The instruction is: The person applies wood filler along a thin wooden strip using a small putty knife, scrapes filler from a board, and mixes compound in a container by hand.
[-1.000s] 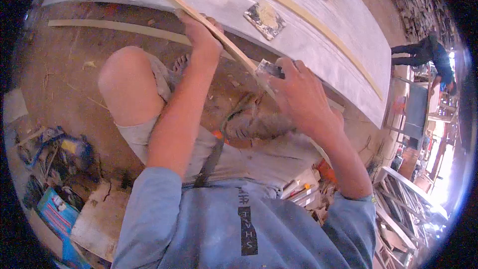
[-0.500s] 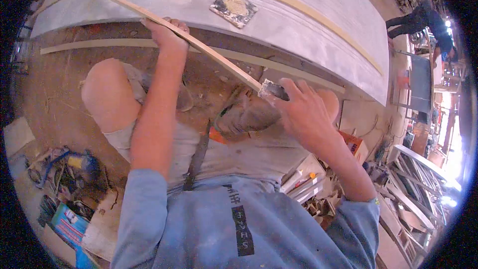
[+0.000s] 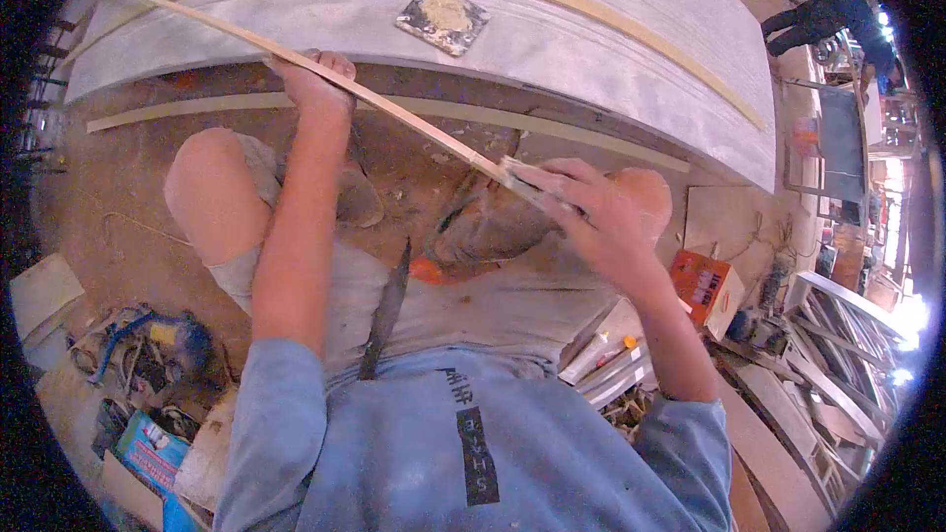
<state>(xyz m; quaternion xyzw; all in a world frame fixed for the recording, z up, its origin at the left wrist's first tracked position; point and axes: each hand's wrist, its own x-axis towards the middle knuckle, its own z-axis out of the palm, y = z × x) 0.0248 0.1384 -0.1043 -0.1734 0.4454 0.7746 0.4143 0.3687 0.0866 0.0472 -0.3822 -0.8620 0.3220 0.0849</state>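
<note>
My left hand is wrapped round a long, thin wooden strip, which slants from the upper left down toward my right knee. At the strip's near end, my right hand grips a small flat scraper with pale filler crusted on its edge. The scraper is turned edge-on and meets the strip; my fingers cover most of it. Beyond the strip, a small dark board carries a heap of beige filler on a large whitish panel.
Another strip lies along the panel, and a further one lies below its near edge. A blue-and-yellow tool is at lower left. A red box and stacked frames stand right. Another person bends at upper right.
The scraper has tilted from showing its flat face to edge-on, and my right hand has turned with it. My left hand and the strip have shifted slightly left in view.
</note>
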